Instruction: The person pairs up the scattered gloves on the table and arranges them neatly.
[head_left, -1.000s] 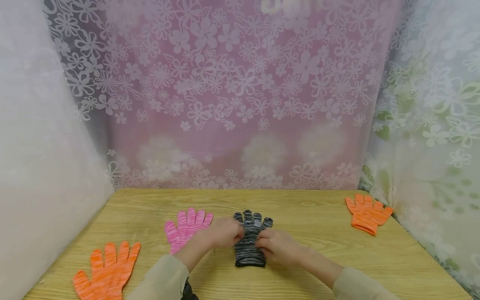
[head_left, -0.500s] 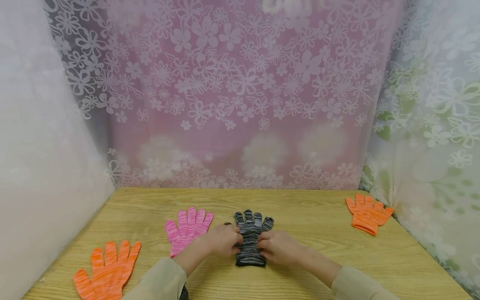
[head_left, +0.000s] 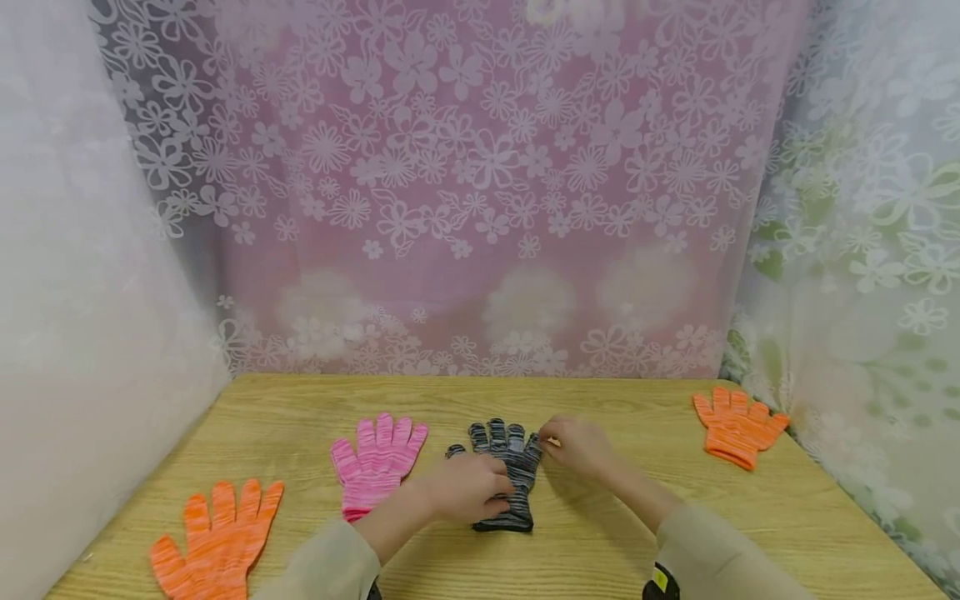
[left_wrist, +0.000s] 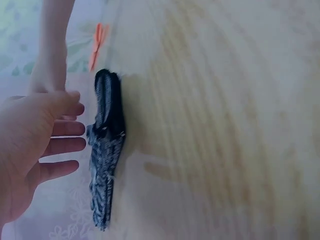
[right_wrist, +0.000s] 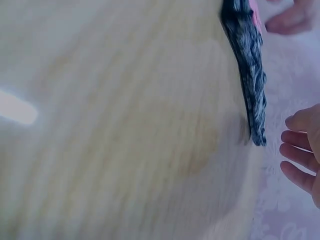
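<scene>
Black-and-gray glove [head_left: 522,475], lying flat on the wooden table [head_left: 600,550] between the two hands, its cuff [head_left: 504,527] toward the person and its fingers pointing away. The left hand [head_left: 468,487] hangs over the palm, fingers parted and holding nothing; the right hand [head_left: 581,448] is just beside the outermost finger, its own fingertips apart from the knit in the right wrist view. (Whether the left fingertips brush the fabric is hard to tell.) The glove looks light, soft and limp, unlikely to slip or break, though it would probably sag if lifted by one finger. The cuff or both side edges should offer the surest hold. A pink glove [head_left: 381,454] lies nearby; one orange glove [head_left: 217,546] and another orange glove [head_left: 733,435] lie farther off.
</scene>
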